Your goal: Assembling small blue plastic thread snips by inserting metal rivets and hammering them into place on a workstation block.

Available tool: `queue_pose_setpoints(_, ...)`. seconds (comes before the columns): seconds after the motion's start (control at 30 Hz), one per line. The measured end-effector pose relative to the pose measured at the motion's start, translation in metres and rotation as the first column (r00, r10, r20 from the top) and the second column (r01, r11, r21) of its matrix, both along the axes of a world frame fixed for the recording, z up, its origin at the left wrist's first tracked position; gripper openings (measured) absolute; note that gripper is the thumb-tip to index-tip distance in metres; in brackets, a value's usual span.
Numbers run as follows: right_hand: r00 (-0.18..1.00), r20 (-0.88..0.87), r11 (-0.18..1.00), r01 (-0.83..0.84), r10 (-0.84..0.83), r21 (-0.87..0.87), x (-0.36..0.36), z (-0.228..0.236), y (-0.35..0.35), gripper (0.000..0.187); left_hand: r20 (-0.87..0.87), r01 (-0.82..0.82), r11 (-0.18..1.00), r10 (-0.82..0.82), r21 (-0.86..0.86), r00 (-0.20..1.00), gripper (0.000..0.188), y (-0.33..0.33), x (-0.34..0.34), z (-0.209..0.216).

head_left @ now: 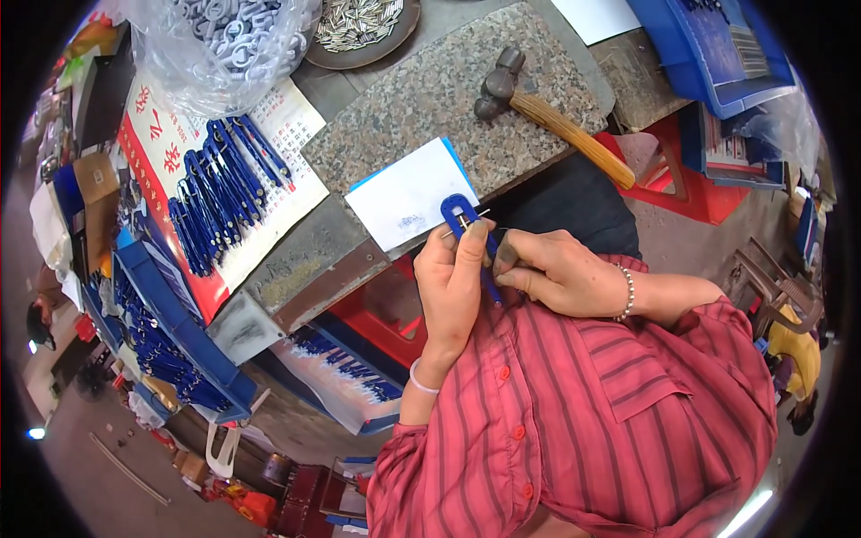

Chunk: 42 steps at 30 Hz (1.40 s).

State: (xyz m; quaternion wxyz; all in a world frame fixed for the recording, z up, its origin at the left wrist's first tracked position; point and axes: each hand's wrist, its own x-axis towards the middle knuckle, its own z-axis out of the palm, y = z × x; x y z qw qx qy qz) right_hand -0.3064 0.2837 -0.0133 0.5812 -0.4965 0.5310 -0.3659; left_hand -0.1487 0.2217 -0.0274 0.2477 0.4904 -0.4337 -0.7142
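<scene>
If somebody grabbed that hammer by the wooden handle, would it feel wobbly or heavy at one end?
Probably head-heavy: the hammer has a chunky dark metal head on a slimmer wooden handle, so it would likely dip at that end. It looks stiff, not floppy. Lying flat on the speckled stone slab, it seems unlikely to roll far.

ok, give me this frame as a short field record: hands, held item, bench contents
left hand: grips the blue plastic-handled tool near its looped head
right hand: pinches the same tool lower down, at its handles
tool position: held at the bench edge, over the white card
hammer: wooden handle, lying on the speckled stone slab
finished pieces: row of blue tools laid on a printed sheet, far left
metal parts: shallow round dish of small silvery pieces
bag: clear plastic bag of pale ring-shaped parts
bins: blue tray with more blue tools, left
</scene>
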Motion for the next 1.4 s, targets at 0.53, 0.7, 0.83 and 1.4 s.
queue_pose_setpoints(0.53,0.989,-0.091,0.993,-0.114,0.115,0.007,-0.003,-0.002,-0.003,0.017,0.011,-0.008,0.999,0.008,-0.038,1.000,0.024,0.002,0.002,-0.005)
queue_pose_setpoints(0.7,0.989,-0.083,0.993,-0.119,0.118,-0.004,-0.004,-0.002,-0.004,0.014,-0.022,0.008,1.000,-0.008,-0.005,1.000,0.024,0.000,0.005,-0.008)
queue_pose_setpoints(0.83,0.993,-0.061,0.995,-0.100,0.099,-0.016,-0.004,-0.002,-0.005,0.013,0.023,0.078,0.997,-0.077,-0.022,0.997,0.024,-0.004,0.008,-0.007)
queue_pose_setpoints(1.4,0.993,-0.075,0.995,-0.094,0.092,-0.021,-0.004,-0.008,-0.006,0.013,0.219,0.136,0.942,-0.070,-0.306,0.973,0.022,0.002,0.004,-0.013)
